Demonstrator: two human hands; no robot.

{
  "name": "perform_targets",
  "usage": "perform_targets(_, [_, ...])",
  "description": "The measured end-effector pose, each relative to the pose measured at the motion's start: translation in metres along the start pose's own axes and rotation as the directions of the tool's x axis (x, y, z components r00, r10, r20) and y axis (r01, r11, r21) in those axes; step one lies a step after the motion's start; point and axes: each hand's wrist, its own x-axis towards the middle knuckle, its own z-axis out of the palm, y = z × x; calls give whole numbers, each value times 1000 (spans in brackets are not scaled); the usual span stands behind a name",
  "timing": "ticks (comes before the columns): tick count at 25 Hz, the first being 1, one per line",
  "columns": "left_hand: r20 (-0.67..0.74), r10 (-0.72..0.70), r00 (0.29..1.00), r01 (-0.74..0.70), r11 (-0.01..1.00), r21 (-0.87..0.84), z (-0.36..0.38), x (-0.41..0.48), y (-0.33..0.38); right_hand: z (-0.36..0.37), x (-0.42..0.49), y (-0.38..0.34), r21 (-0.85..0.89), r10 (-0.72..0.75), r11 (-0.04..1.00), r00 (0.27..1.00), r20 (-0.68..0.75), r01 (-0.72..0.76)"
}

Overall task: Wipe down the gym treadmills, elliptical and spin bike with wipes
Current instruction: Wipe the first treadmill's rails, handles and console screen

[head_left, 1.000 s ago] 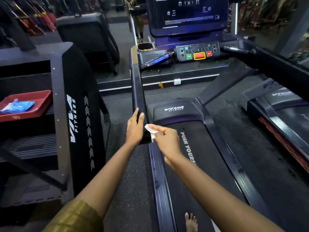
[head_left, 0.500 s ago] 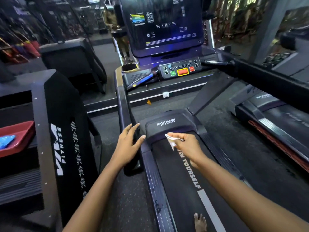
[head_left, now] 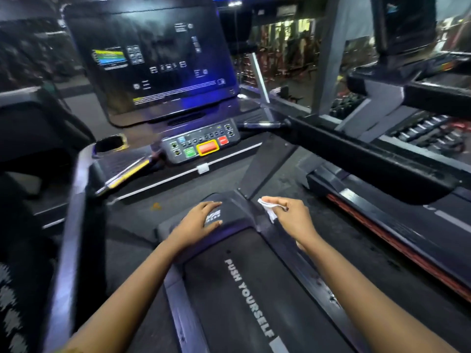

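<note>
Dim gym: left hand lies flat, holding nothing, on the treadmill hood — right hand, at its three o'clock, pinches a wipe; the side rail seems next.

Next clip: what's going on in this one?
A person is bent over a treadmill, wiping it down. The left hand rests flat on the front motor cover, fingers straight. The right hand pinches a crumpled white wipe against the cover's right edge, where the right side rail begins. The console screen ahead is lit.
</note>
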Motion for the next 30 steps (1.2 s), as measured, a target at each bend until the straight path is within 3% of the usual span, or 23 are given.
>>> perform_targets(7, [-4,224,975,-223,973,64,14,167,34,-74,121,-2,-60,-60,997,979,-197,49])
perform_targets(14, [-15,503,864,-487,843,227,1,368,60,-104,230,0,-192,-124,980,907,-403,49])
perform_targets(19, [164,603,781,-616,697,368,0,500,57,-92,337,-4,-384,-234,923,811,-536,13])
perform_targets(21, [239,622,745,-658,628,416,2,542,54,-80,378,-3,-451,-226,891,815,-534,-48])
perform_targets(25, [333,648,685,-723,551,416,14,579,50,-58,425,17,-641,-111,745,913,-392,-185])
perform_targets(30, [332,697,636,-769,538,344,36,584,34,-56,407,45,-795,-113,579,947,-299,-182])
